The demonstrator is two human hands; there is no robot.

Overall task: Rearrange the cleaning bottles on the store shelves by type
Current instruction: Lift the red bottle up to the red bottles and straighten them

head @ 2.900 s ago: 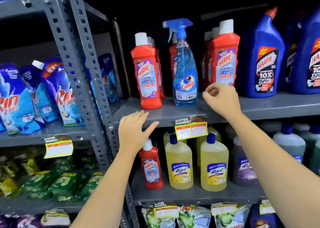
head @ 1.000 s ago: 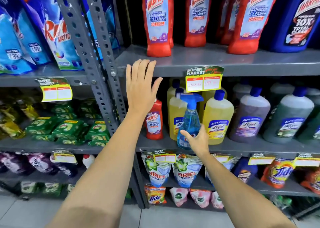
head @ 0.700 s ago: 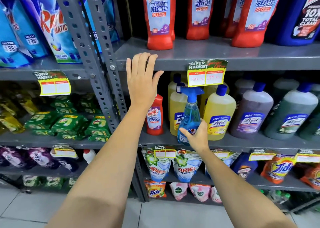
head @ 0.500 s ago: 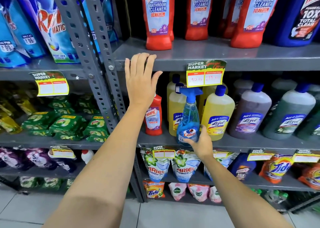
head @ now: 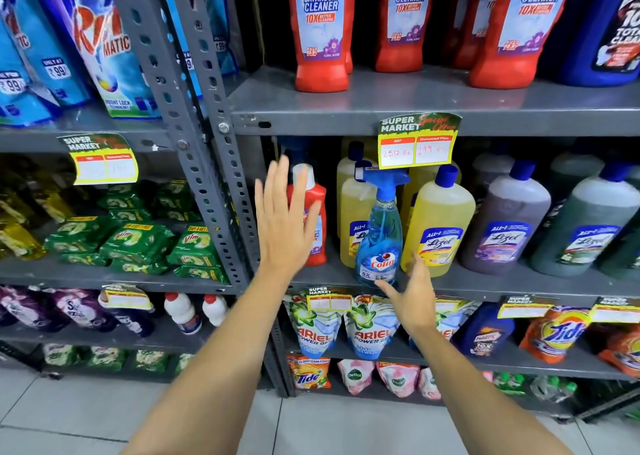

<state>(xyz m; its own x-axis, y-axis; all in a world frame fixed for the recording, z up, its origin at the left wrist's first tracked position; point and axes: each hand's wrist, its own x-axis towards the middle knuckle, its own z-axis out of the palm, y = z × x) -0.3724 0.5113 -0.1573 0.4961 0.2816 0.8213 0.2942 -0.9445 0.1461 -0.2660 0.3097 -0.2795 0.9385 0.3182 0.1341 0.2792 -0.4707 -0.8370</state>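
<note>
1. Head view: the right hand (head: 414,299) is spreading open with loose fingers, gripping nothing, just beside the base of the blue spray bottle (head: 379,236); whether a fingertip is touching it, I cannot tell.
2. The spray bottle is standing upright at the front edge of the middle shelf (head: 519,283), in front of the yellow floor-cleaner bottles (head: 438,222).
3. The left hand (head: 284,222) is hanging flat and wide open, empty, in front of the small red bathroom cleaner (head: 317,212) and partly hiding it.
4. A yellow price tag (head: 417,143) is overlapping the sprayer's trigger head from above.
</note>
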